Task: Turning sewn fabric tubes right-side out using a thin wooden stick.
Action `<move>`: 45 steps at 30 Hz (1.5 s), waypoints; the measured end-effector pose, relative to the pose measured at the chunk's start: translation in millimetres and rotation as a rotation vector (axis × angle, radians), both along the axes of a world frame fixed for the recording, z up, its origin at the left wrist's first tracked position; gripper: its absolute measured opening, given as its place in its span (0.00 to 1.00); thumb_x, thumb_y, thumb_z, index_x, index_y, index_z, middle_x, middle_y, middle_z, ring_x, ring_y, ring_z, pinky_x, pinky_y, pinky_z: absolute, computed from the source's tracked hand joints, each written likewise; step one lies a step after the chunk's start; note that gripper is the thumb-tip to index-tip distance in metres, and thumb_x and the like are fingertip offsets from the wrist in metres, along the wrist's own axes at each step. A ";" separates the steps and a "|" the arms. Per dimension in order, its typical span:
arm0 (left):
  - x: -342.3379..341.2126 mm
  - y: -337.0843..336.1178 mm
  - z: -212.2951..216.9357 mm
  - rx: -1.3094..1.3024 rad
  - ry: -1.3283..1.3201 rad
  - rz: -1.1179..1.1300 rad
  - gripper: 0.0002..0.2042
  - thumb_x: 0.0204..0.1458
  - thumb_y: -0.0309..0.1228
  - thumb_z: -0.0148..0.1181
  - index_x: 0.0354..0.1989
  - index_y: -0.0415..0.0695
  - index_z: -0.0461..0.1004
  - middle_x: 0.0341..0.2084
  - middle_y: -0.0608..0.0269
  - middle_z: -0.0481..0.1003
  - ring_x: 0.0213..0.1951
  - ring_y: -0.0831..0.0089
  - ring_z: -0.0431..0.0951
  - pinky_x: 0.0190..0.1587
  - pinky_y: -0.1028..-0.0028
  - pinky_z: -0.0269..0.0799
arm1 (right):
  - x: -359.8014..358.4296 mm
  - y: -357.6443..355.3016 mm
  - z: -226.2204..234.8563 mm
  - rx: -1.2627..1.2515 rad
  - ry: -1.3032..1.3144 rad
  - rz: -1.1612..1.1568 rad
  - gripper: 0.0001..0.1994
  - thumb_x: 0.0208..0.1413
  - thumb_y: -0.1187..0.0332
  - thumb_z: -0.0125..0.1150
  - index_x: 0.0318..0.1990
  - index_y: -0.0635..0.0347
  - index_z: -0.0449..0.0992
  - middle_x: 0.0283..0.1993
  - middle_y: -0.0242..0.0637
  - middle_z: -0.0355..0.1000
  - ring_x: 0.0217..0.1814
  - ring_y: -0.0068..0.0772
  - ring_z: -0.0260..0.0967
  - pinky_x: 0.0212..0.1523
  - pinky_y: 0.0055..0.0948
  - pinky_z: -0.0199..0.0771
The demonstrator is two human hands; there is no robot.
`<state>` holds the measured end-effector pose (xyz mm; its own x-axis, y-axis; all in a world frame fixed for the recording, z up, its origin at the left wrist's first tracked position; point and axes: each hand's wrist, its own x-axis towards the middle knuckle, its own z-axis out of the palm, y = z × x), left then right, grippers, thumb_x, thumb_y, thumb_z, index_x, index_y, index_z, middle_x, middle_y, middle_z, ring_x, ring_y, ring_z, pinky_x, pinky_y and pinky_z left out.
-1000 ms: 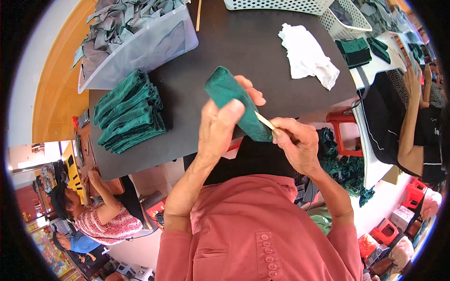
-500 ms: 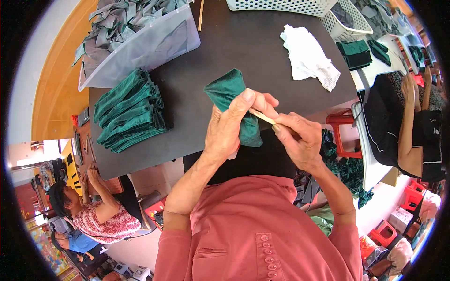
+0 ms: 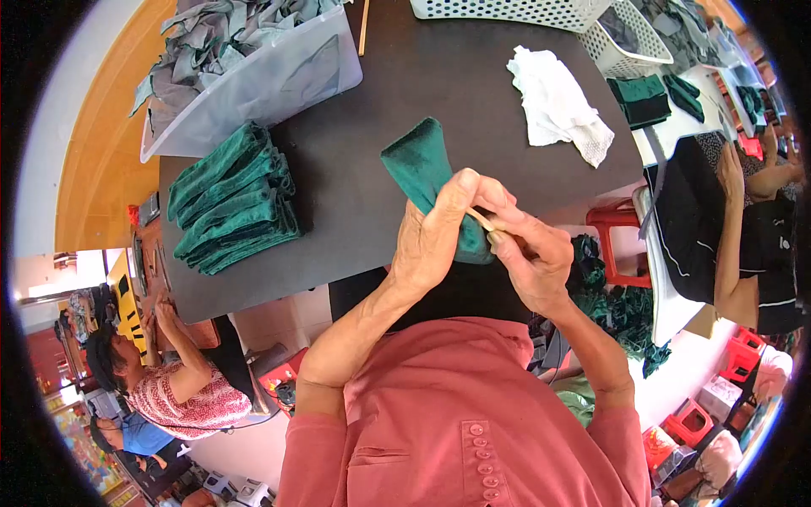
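Observation:
My left hand (image 3: 439, 241) grips a dark green velvet fabric piece (image 3: 420, 169) held up over the near edge of the black table (image 3: 355, 194). My right hand (image 3: 528, 258) pinches a thin wooden stick (image 3: 480, 220) whose tip goes into the lower end of the fabric between my two hands. The fabric's upper end points away from me, toward the middle of the table.
A pile of folded green fabric pieces (image 3: 232, 198) lies at the table's left. A clear bin of grey fabric (image 3: 245, 63) stands at the back left, a white cloth (image 3: 557, 106) and white baskets (image 3: 515, 10) at the back right. Other people sit at the right (image 3: 752, 220) and lower left (image 3: 177, 380).
The green piece has swung upright and nearer to me. My hands have closed in on its lower end, with the stick pushed further in.

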<state>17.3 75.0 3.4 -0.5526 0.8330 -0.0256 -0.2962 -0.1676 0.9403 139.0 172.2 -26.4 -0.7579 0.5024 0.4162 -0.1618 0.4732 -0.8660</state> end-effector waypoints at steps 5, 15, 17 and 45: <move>3.5 -5.2 10.2 -0.166 0.187 0.067 0.19 0.60 0.42 0.45 0.34 0.35 0.73 0.28 0.60 0.75 0.33 0.76 0.74 0.37 0.74 0.69 | 3.0 0.2 0.8 -0.113 -0.063 -0.041 0.08 0.49 0.81 0.59 0.38 0.66 0.76 0.24 0.32 0.70 0.21 0.16 0.62 0.21 0.17 0.60; -7.4 -33.9 5.1 -0.198 0.432 0.210 0.14 0.60 0.35 0.48 0.37 0.36 0.74 0.26 0.62 0.76 0.29 0.79 0.72 0.34 0.77 0.68 | 8.4 -6.0 3.1 -0.197 -0.096 0.026 0.07 0.53 0.78 0.57 0.39 0.69 0.75 0.25 0.31 0.69 0.23 0.15 0.63 0.22 0.14 0.62; 0.0 -31.4 -1.6 -0.152 0.603 0.341 0.11 0.59 0.32 0.50 0.28 0.37 0.71 0.14 0.73 0.62 0.18 0.85 0.59 0.19 0.78 0.54 | 7.3 -9.4 3.4 -0.369 -0.070 0.014 0.07 0.53 0.78 0.58 0.39 0.63 0.77 0.24 0.27 0.71 0.22 0.11 0.63 0.21 0.14 0.60; -25.2 -34.7 21.0 -0.241 0.390 0.180 0.13 0.51 0.24 0.39 0.31 0.37 0.74 0.24 0.65 0.75 0.28 0.80 0.72 0.34 0.81 0.66 | 11.1 -21.4 -13.6 -0.789 0.050 0.256 0.08 0.55 0.72 0.59 0.40 0.66 0.76 0.23 0.31 0.69 0.21 0.16 0.61 0.18 0.15 0.57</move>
<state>-7.9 40.3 24.3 -0.6941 0.7192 0.0318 0.0997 0.0523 0.9936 150.0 150.7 -40.1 -0.8781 0.4758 0.0500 -0.2293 -0.3268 -0.9168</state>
